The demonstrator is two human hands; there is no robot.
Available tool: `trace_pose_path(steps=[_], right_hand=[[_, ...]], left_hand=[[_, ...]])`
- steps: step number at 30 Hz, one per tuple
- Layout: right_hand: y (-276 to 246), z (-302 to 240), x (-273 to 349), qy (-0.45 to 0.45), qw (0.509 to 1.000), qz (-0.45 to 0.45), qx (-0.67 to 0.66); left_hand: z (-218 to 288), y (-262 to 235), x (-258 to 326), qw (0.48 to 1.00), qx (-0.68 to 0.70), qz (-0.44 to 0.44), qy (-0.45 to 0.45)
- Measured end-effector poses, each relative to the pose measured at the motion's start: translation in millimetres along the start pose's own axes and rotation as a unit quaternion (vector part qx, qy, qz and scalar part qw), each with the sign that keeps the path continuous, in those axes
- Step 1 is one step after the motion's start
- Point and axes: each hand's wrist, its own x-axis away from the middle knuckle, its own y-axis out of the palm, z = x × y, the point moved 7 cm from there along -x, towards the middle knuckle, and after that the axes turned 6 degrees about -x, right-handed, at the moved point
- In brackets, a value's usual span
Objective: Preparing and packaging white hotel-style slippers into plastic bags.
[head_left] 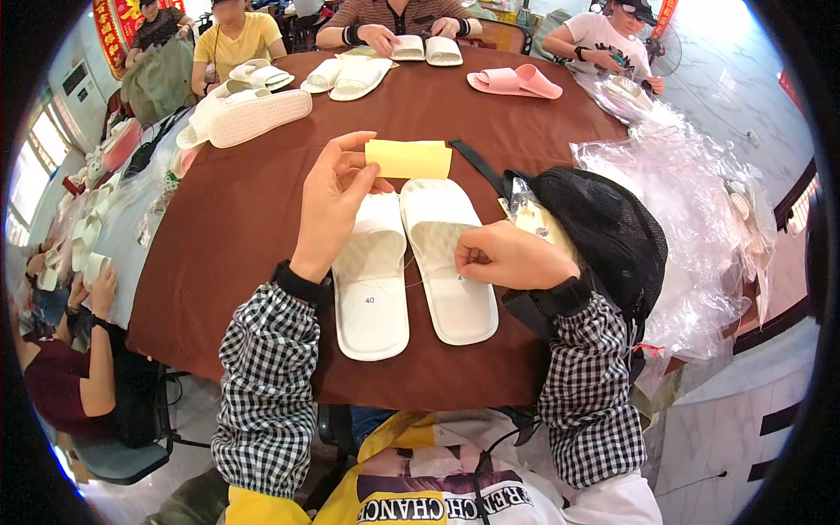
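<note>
Yellow card (409, 160), twelve o'clock of white slippers (372, 324), could drop, left hand (337, 188) pinching one end only; right hand (512, 255), three o'clock, grip clenched, contents unclear.

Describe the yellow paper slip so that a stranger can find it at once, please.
On the brown tablecloth, find the nearest pair of white slippers. By their strapped ends, the wearer's left hand holds the yellow paper slip. Its plain, bright yellow rectangle sets it apart from the white slippers just below it in the picture.
</note>
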Motion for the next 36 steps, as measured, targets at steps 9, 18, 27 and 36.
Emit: trace_pose_path(steps=[9, 18, 27, 36], right_hand=[[-1.6, -2.2, 0.7, 0.017, 1.0, 0.01, 0.002], [2.0, -0.6, 1.9, 0.021, 0.999, 0.018, 0.016], [2.2, -5.3, 1.5, 0.035, 0.998, 0.024, 0.042], [2.6, -3.0, 0.9, 0.053, 0.997, 0.031, 0.04]], left_hand=[[1.0, 1.2, -0.2, 1.0, -0.003, -0.003, -0.002], [1.0, 1.3, 0.3, 1.0, -0.02, -0.006, 0.007], [1.1, 1.7, 0.9, 1.0, -0.016, -0.01, 0.001], [2.6, 2.8, 1.4, 1.0, -0.028, -0.013, 0.002]])
